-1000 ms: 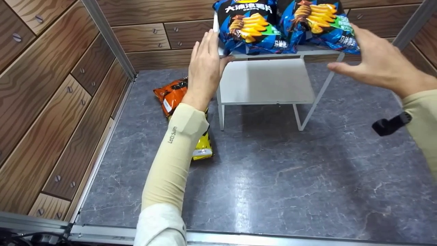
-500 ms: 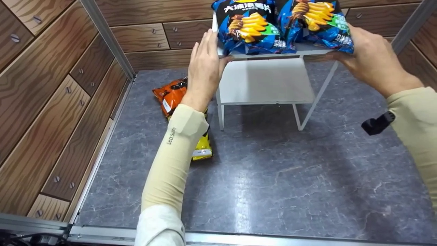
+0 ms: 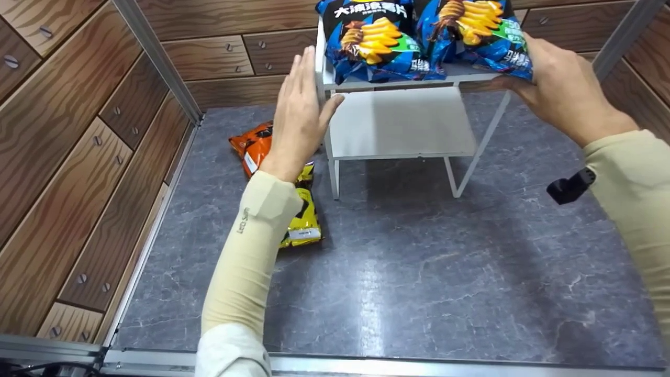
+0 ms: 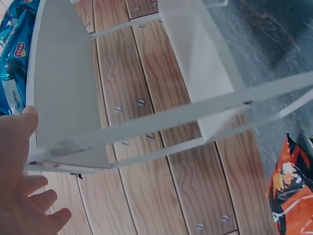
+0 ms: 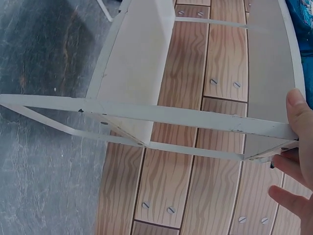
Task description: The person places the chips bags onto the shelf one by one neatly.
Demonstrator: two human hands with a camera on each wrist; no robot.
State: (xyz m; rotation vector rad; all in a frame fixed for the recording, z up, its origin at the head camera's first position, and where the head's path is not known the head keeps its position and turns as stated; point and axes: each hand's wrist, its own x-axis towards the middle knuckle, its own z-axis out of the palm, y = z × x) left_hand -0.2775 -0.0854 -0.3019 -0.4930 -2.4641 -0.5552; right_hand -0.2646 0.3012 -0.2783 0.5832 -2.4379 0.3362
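Two black-and-blue potato chip bags, a left bag (image 3: pixel 371 42) and a right bag (image 3: pixel 471 34), lie side by side on the top board of a white shelf rack (image 3: pixel 408 123). My left hand (image 3: pixel 296 118) stands at the rack's left end, fingers straight and together, thumb spread toward the front edge; it holds nothing. My right hand (image 3: pixel 565 86) presses against the right bag at the rack's other end, its thumb along the board's front edge. Most of its fingertips are hidden behind the bag in the head view; the right wrist view shows lower fingers (image 5: pixel 288 198) beside the rack's corner.
An orange bag (image 3: pixel 251 144) and a yellow bag (image 3: pixel 304 214) lie on the grey marbled floor (image 3: pixel 445 283), left of the rack and partly behind the left arm. Wood-patterned panels (image 3: pixel 99 152) stand at the left and back. A metal rail (image 3: pixel 366 365) crosses the front.
My right hand has come in to the right bag, which has shifted slightly left. My left hand has drawn a little away from the left bag and the rack's end. The view has turned slightly.
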